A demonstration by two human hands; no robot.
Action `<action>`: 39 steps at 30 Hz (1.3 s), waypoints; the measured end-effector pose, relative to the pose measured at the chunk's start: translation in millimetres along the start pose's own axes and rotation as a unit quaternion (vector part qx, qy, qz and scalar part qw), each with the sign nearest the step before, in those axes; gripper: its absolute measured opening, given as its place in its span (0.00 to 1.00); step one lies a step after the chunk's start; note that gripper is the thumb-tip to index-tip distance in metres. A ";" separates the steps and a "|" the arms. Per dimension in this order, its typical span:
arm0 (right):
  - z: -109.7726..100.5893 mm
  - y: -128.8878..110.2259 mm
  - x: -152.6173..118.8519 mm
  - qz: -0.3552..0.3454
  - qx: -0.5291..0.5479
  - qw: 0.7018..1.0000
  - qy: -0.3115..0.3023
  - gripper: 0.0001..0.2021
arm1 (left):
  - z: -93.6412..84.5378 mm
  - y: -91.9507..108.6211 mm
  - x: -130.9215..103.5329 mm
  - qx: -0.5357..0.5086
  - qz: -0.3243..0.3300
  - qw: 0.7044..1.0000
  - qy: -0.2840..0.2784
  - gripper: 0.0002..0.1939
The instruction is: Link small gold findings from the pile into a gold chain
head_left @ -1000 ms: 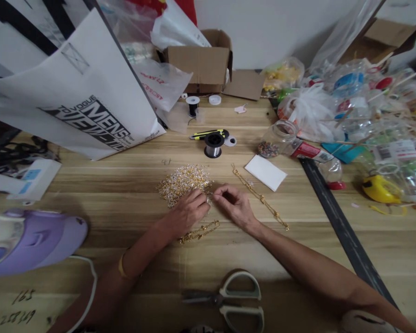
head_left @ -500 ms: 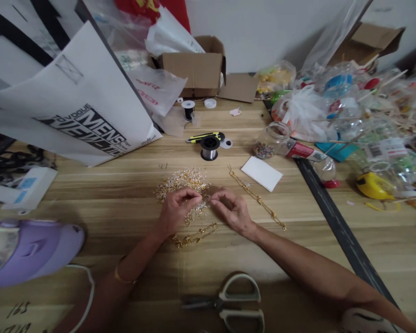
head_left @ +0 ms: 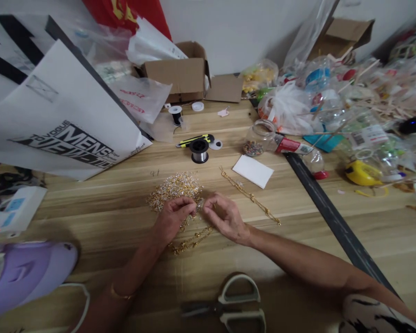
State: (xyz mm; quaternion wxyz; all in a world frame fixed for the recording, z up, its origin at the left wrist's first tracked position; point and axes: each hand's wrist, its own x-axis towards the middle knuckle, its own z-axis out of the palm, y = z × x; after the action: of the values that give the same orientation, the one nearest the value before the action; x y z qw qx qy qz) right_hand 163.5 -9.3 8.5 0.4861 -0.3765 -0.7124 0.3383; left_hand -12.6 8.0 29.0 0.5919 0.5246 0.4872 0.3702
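Observation:
Both hands work close together at the near right edge of a pile of small gold and clear beads [head_left: 169,187]. My left hand [head_left: 175,217] is closed in a pinch; whatever sits between its fingertips is too small to name. Facing it, my right hand [head_left: 227,218] has thumb and forefinger curled together, their tips beside the left ones, and what they pinch cannot be made out. Just below the hands lies a gold chain [head_left: 192,241] with beads. A second gold chain [head_left: 251,197] stretches diagonally to the right of my right hand.
Scissors [head_left: 225,305] lie near the front edge. Beyond the beads are a wire spool [head_left: 199,151], a yellow-black cutter [head_left: 190,140] and a white card [head_left: 253,171]. A bead jar [head_left: 260,138] and bagged bottles crowd the right. A purple iron [head_left: 31,273] and white bag [head_left: 65,120] stand left.
The view has shifted slightly, so the table things appear further left. My hands stay fingertip to fingertip beside the beads, the right one a little closer to the left.

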 end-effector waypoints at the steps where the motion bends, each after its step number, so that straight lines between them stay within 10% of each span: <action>1: 0.1 -0.7 -0.2 0.000 0.000 1.000 0.000 0.04 | 0.0 -0.4 0.3 -0.002 -0.002 1.000 0.001 0.11; 39: 4.0 6.1 -1.9 0.005 0.000 1.000 -0.018 0.05 | -4.2 -4.4 3.4 -0.068 -0.041 0.995 0.052 0.07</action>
State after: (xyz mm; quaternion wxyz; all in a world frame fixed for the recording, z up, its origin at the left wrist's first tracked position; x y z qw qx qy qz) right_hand 161.5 -8.5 1.4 0.4717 -0.3735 -0.7193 0.3474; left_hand -16.1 11.5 24.1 0.6150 0.4428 0.5117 0.4048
